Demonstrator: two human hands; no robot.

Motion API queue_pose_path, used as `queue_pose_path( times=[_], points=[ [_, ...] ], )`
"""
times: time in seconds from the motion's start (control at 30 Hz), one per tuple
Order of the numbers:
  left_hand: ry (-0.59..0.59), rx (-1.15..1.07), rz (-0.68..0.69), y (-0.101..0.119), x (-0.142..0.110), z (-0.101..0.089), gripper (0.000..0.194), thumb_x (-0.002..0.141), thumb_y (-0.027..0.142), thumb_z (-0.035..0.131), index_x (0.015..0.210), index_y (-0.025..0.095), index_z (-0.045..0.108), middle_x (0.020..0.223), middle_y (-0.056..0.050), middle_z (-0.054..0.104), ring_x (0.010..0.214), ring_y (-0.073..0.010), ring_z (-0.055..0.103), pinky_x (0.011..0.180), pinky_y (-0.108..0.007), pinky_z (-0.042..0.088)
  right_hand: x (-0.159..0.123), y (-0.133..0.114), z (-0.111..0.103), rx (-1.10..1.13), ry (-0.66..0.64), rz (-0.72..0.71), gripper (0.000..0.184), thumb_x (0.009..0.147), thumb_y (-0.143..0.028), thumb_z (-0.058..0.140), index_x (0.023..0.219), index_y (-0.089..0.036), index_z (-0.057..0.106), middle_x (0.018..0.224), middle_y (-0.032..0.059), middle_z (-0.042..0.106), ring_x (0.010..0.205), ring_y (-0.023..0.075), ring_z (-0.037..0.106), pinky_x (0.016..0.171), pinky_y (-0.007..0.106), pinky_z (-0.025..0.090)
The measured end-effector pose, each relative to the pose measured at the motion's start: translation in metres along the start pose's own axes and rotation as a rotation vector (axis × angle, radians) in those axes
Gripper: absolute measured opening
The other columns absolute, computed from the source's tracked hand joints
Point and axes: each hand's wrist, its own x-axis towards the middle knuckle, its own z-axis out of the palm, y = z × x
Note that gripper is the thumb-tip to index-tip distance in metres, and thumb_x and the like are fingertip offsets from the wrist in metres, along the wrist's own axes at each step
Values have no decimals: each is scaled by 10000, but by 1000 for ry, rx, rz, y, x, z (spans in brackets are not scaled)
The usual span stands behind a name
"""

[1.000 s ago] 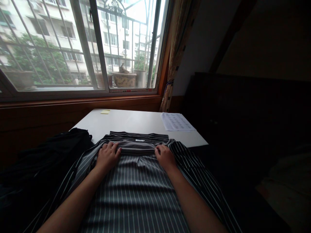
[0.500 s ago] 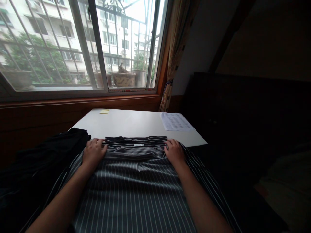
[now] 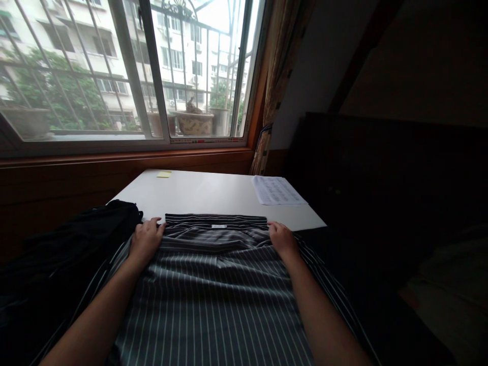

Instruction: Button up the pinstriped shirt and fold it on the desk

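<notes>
A dark shirt (image 3: 213,295) with thin white stripes lies spread out, its collar (image 3: 194,219) flat at the far end and a small white label (image 3: 219,226) inside the neck. At the collar's left end, my left hand (image 3: 147,240) is closed on the shirt fabric, its thumb and forefinger near the corner. My right hand (image 3: 282,239) pinches the fabric by the right end of the collar, fingers bent. The undersides of both hands are hidden, and the sleeves fall away at the sides into shadow.
Beyond the collar is a white table (image 3: 202,190), with a yellow sticky note (image 3: 163,174) at its far left and printed sheets (image 3: 279,190) at the right. A black cloth heap (image 3: 87,234) lies at the left. Behind the table are a window (image 3: 198,76) and a curtain (image 3: 272,96).
My right hand has shifted right, out to the collar's end, and the collar looks stretched wider. The left hand has moved slightly left.
</notes>
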Motion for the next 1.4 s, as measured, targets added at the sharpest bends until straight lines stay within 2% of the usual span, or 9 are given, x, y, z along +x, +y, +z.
queue_pose_path(
  times=[0.13,0.23,0.5,0.6,0.73,0.87,1.03,1.13,1.4],
  points=[
    [1,-12,-44,-4,3,5,439,942,392,452,1282,156,597,1124,-151,676,1007,-335,584,896,-421,459,1,5,2,3,-26,55,430,1009,-369,368,1034,-184,755,1050,127,709,999,239,650,871,306,441],
    [-1,-43,-39,-7,4,8,395,898,380,510,1213,193,656,1079,-123,697,982,-324,588,898,-407,455,-1,7,5,12,-50,58,325,917,-333,559,1169,-198,712,1147,126,656,1034,240,631,880,295,437],
    [139,-194,7,-9,6,6,252,870,351,535,978,215,719,983,-88,717,914,-299,598,899,-400,444,2,16,0,78,-148,19,545,796,-233,679,1333,-199,596,1048,79,650,960,208,625,834,269,452],
    [230,-240,18,-6,6,0,244,881,364,526,949,216,707,957,-89,706,907,-303,580,912,-417,428,3,17,-4,100,-193,-5,487,769,-210,691,1254,-205,645,937,38,663,871,184,633,769,249,455],
    [339,-290,22,-1,3,-8,239,888,383,533,945,221,700,962,-98,680,939,-315,553,921,-428,410,4,16,-9,99,-228,-35,191,768,-248,697,950,-218,744,925,36,670,864,185,635,770,254,452],
    [410,-352,32,4,0,-13,219,895,375,544,965,231,693,941,-82,679,956,-305,550,929,-412,411,2,16,-11,57,-225,-37,74,756,-265,706,797,-206,724,985,70,670,949,222,628,816,286,439],
    [458,-409,11,6,0,-13,227,905,389,548,990,227,683,826,-72,649,940,-302,560,820,-372,457,0,17,-15,21,-224,-38,292,750,-258,722,1034,-222,668,934,43,701,850,212,639,724,288,416],
    [485,-422,-7,5,0,-13,245,910,384,550,1051,221,667,865,-75,640,928,-296,561,819,-374,460,-1,16,-19,13,-214,-65,304,746,-222,715,1047,-246,677,860,20,707,814,213,631,708,295,393],
    [564,-411,95,8,-2,-19,264,952,294,525,1172,232,657,915,-61,670,872,-268,536,904,-402,414,7,16,-35,117,-53,-154,173,785,-206,643,931,-247,728,945,47,708,972,252,584,884,371,413]
  ],
)
